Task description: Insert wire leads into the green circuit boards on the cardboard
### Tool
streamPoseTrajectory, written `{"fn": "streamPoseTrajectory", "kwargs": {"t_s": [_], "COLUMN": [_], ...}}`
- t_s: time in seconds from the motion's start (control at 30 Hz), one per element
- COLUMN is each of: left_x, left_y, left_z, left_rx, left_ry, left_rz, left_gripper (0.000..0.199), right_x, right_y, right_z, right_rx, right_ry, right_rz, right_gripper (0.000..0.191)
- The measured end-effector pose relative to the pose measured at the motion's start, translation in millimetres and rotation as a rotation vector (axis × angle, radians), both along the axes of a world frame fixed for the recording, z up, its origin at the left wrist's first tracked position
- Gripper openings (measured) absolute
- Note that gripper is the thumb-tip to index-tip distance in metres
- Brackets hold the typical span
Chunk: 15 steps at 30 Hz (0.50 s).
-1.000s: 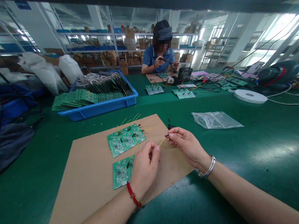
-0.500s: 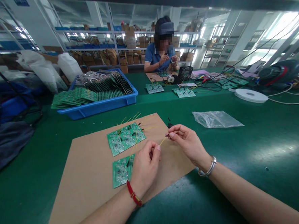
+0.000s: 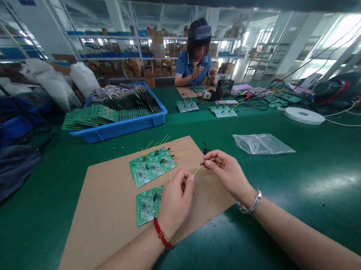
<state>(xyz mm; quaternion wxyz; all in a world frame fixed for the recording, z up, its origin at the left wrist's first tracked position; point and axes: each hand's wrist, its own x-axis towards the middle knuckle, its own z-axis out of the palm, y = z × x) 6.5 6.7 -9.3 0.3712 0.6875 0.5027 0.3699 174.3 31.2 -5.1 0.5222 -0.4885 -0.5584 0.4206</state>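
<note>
My left hand (image 3: 176, 196) pinches a thin yellow wire (image 3: 197, 170) above the brown cardboard sheet (image 3: 102, 205). At the wire's other end, my right hand (image 3: 223, 169) is closed on a small dark piece (image 3: 202, 163). A green circuit board (image 3: 146, 208) lies partly under my left hand. Behind it is another group of green boards (image 3: 153, 166) with yellow wires and black tubes standing up from them. Small black pieces (image 3: 206, 150) lie just beyond my right fingertips.
A blue tray (image 3: 122, 128) full of boards stands at the back left. A clear plastic bag (image 3: 262, 143) and a white reel (image 3: 304, 115) lie to the right. Across the green table, a person (image 3: 194, 67) sits near a black fan (image 3: 225, 87).
My hands have hardly moved and keep the same grip. Across the table, the person's head and hands have shifted slightly.
</note>
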Motion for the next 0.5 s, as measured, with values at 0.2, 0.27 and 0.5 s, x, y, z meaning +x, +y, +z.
{"fn": "streamPoseTrajectory", "kwargs": {"t_s": [0.2, 0.27, 0.5], "left_x": [-0.3, -0.1, -0.2], "left_y": [-0.6, -0.1, -0.2], "left_z": [-0.6, -1.0, -2.2], "left_rx": [0.005, 0.007, 0.021], "left_ry": [0.012, 0.017, 0.014], "left_rz": [-0.003, -0.003, 0.006], "left_gripper": [0.026, 0.025, 0.023], "right_x": [-0.4, -1.1, -1.1], "right_y": [-1.6, -2.8, -2.6], "right_z": [-0.7, 0.8, 4.4], "right_rx": [0.019, 0.016, -0.026], "right_ry": [-0.067, -0.088, 0.024], "right_rz": [0.034, 0.085, 0.032], "right_gripper": [0.014, 0.017, 0.036]}}
